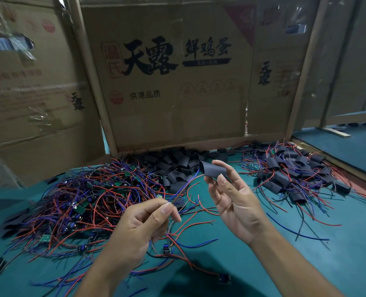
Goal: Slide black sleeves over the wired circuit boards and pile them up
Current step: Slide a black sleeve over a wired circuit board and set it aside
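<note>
My right hand (231, 202) holds a black sleeve (212, 169) between thumb and fingertips, its open end facing left. My left hand (143, 228) pinches the red and blue wires (184, 186) of a circuit board; the wire tips reach the sleeve's mouth. The board itself is hidden in my left fingers. A tangled heap of bare wired boards (87, 200) lies on the left. Empty black sleeves (173, 166) are heaped at the back centre. Sleeved boards (289, 174) are piled on the right.
Cardboard panels (173, 82) stand upright behind the heaps as a back wall. The green table (285, 260) has loose wires and a small blue part (166, 248) near my wrists. A wooden strip (349, 170) borders the right side.
</note>
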Motion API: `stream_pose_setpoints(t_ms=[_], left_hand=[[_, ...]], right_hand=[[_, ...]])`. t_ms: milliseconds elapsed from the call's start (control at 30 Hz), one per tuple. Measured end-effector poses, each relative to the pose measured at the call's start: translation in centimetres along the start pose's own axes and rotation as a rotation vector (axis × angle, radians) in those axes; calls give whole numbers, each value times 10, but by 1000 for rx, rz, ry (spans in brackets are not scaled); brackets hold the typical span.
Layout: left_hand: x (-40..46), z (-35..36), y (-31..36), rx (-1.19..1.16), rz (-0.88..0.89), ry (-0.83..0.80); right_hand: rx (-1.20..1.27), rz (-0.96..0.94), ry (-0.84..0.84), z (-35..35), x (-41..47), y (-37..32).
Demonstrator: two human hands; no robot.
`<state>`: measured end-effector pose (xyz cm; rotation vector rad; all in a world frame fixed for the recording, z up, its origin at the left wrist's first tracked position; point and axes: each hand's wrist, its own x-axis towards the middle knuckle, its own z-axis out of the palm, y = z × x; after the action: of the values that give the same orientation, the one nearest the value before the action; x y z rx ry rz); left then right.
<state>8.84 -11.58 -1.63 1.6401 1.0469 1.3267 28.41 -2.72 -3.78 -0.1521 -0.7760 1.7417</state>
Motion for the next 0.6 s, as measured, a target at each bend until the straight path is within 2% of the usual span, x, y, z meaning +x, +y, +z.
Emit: stream_pose_setpoints(t_ms=[200, 600], left_hand=[[0, -2, -1, 24, 10, -5], [0, -4, -4, 24, 0, -30]], right_hand=[[-16, -29, 60, -3, 1, 1], [-101, 23, -43, -8, 2, -2]])
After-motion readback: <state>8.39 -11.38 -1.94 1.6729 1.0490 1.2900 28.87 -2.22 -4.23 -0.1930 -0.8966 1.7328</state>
